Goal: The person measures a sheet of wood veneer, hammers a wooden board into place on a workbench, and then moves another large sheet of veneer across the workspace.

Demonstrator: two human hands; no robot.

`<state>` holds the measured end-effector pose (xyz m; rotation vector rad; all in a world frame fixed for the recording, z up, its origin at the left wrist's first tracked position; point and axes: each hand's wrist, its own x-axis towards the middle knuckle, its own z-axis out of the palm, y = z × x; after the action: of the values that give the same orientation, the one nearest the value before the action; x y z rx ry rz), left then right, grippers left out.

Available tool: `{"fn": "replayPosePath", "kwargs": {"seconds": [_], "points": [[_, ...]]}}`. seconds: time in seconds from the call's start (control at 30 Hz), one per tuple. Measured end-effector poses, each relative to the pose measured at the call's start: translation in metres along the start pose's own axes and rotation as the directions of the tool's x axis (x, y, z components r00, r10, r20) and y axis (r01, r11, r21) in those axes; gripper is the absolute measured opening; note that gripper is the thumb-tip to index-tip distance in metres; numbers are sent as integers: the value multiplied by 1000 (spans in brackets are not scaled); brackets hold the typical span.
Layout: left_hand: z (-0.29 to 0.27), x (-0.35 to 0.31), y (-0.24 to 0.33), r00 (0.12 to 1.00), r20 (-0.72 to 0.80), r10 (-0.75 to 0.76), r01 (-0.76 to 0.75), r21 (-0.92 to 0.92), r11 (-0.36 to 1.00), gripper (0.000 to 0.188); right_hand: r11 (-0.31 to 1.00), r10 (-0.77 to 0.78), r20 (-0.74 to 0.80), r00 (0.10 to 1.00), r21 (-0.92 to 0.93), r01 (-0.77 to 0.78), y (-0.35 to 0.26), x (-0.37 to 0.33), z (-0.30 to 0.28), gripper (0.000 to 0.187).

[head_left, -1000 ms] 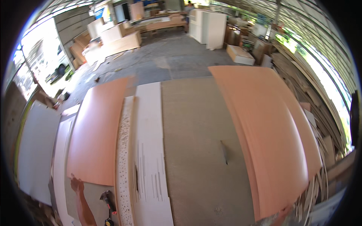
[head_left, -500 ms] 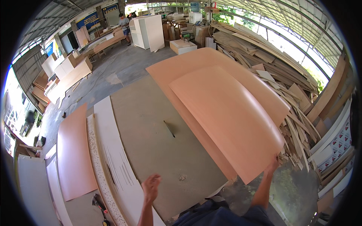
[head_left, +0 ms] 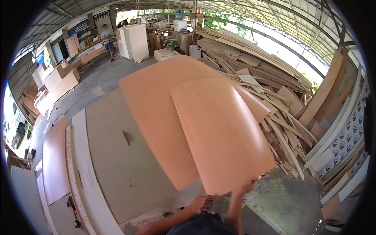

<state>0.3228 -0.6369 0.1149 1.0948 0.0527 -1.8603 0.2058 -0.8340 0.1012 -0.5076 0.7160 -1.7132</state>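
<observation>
A smooth, orange-brown thin wood sheet (head_left: 225, 137) lies in front of me, its near edge raised and bowed. My right hand (head_left: 244, 188) grips that near edge toward its right end. At the near left corner, my left hand (head_left: 203, 203) has its fingers curled against the edge. Beneath it and to the left spreads a larger sheet (head_left: 150, 113) of the same colour, partly covered. Both rest over a wide grey-brown board (head_left: 111, 156), on which a thin dark stick (head_left: 125, 138) lies.
Left of the board are a long white strip (head_left: 84, 152), a speckled strip (head_left: 72, 172), another orange sheet (head_left: 55, 156) and a black-and-red tool (head_left: 73, 209). Scrap wood (head_left: 274, 133) is heaped along the right. A person (head_left: 107, 41) stands far back near a white cabinet (head_left: 133, 41).
My left hand has come from over the board to the sheet's near left corner. The upper sheet has swung round and shifted on the larger one, and my view has turned right.
</observation>
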Motion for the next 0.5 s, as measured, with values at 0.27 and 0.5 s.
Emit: {"fn": "replayPosePath", "kwargs": {"seconds": [0.27,0.5], "points": [[102,49,16,771,-299,563,-637,-393,663,37,956,188,126,974,-250,-153,16,-32,3,26],[60,79,58,622,-460,634,-783,-343,519,16,884,460,476,749,-330,-333,-8,-11,-21,28]]}}
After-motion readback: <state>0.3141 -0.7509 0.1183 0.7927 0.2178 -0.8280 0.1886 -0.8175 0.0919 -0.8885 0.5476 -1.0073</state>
